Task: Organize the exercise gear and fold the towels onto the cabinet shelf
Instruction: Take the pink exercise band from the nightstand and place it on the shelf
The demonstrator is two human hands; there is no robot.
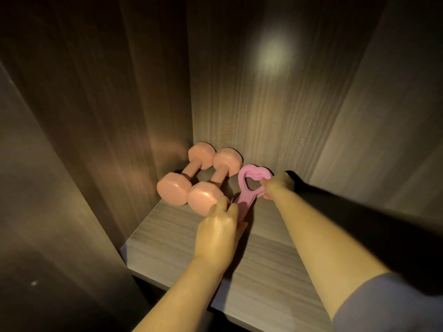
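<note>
Two peach-coloured dumbbells [191, 176] lie side by side in the back left corner of the wooden cabinet shelf [263, 271]. Just right of them lies a pink resistance band [247, 185] with a heart-shaped loop at its far end. My left hand [220, 231] pinches the near end of the band, beside the nearer dumbbell head. My right hand [278, 185] grips the right side of the heart-shaped loop near the back wall. No towels are in view.
The cabinet's dark wooden left wall [107, 116], back wall [263, 104] and right wall [383, 116] close in the shelf. The shelf's front edge [191, 288] runs below my forearms. A light spot shines on the back wall.
</note>
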